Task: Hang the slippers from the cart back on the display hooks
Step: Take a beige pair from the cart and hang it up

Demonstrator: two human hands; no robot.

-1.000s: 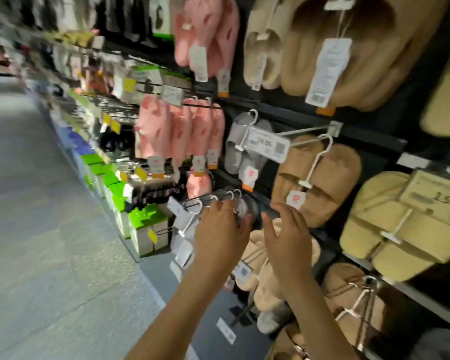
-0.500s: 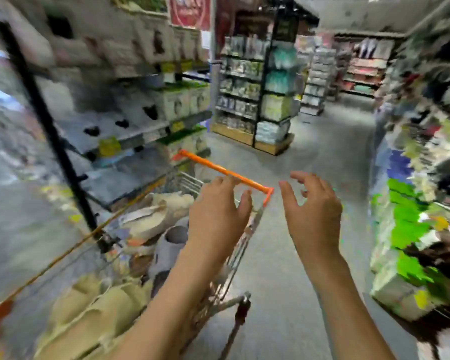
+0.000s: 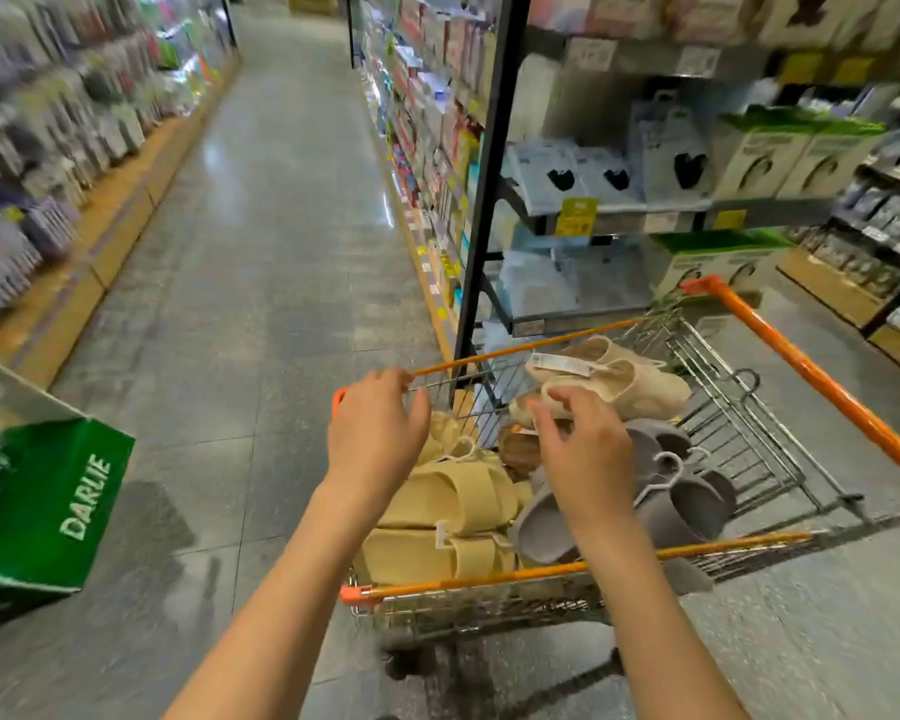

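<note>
A wire shopping cart [image 3: 739, 423] with orange rim bars and an orange handle is seen at the centre right of the aisle, just beside a black shelf upright [image 3: 489, 200]. Several pairs of slippers are piled in its basket: yellow slippers [image 3: 453, 504] lie at the near left, grey slippers [image 3: 681, 504] on a white hanger at the near right, and cream slippers [image 3: 619, 379] with a white label at the far side. A brown pair [image 3: 518, 449] is partly hidden between them. The left hand [image 3: 375, 439] is held over the left end of the cart, above the yellow slippers, with its fingers straight and relaxed and nothing gripped; whether its fingertips touch the far rim bar cannot be told. The right hand [image 3: 588, 452] is spread above the middle of the pile, fingers extended toward the near edge of the cream slippers; nothing is grasped, and contact with that pair cannot be judged. Shelves of boxed goods [image 3: 780, 163] are seen behind the cart on the right. A green carton marked DARLIE [image 3: 58, 506] stands at the near left on the grey tiled floor [image 3: 261, 262], well apart from the cart.
</note>
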